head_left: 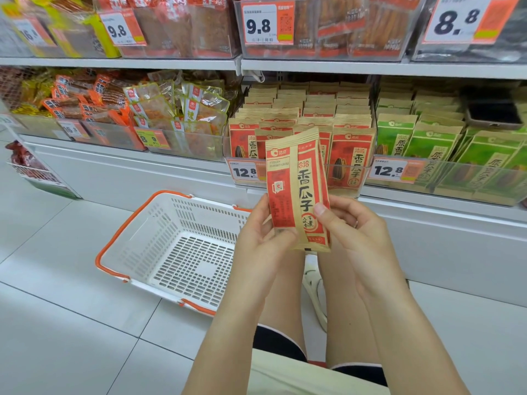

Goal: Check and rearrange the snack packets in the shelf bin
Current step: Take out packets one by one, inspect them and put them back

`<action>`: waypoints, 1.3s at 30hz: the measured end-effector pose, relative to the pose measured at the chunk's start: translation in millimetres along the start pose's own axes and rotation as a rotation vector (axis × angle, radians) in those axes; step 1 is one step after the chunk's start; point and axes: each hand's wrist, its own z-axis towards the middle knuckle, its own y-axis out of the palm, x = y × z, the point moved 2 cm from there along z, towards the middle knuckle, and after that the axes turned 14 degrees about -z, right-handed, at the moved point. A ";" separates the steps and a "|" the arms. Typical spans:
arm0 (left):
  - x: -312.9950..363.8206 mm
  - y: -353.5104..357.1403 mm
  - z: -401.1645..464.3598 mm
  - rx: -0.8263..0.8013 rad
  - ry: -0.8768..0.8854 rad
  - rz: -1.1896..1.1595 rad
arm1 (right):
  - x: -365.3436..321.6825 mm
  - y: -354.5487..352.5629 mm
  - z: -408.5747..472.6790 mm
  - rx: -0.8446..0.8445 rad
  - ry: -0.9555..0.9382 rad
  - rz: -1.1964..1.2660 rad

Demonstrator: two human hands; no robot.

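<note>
A: Which step is this?
B: Checking. Both hands, left (261, 240) and right (353, 223), pinch one packet (298, 189) upright, near the red bin (299, 172).
A: Next?
B: Probably slotting it back, front row, label facing out.

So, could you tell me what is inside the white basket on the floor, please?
Nothing shows in the basket: its slotted bottom is bare. The left hand covers its right corner, so that part is hidden.

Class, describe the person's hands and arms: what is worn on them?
Both forearms are bare, with no sleeves in view. The right hand wears a thin, pale ring on one finger. The left hand shows no ring, watch or glove.
</note>
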 end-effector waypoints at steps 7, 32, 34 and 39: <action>-4.5 5.0 0.0 -0.038 -0.015 0.061 | -0.6 1.2 0.6 -0.047 0.043 -0.107; -0.8 -5.1 -3.6 -0.101 -0.212 -0.188 | -53.5 8.0 33.7 -0.004 -0.124 -0.080; 0.7 -3.5 -3.3 -0.081 -0.204 -0.235 | -51.2 7.7 32.7 -0.034 -0.133 -0.112; 4.7 -2.2 -1.2 0.027 -0.144 -0.359 | -30.5 5.6 21.6 -0.197 -0.088 -0.175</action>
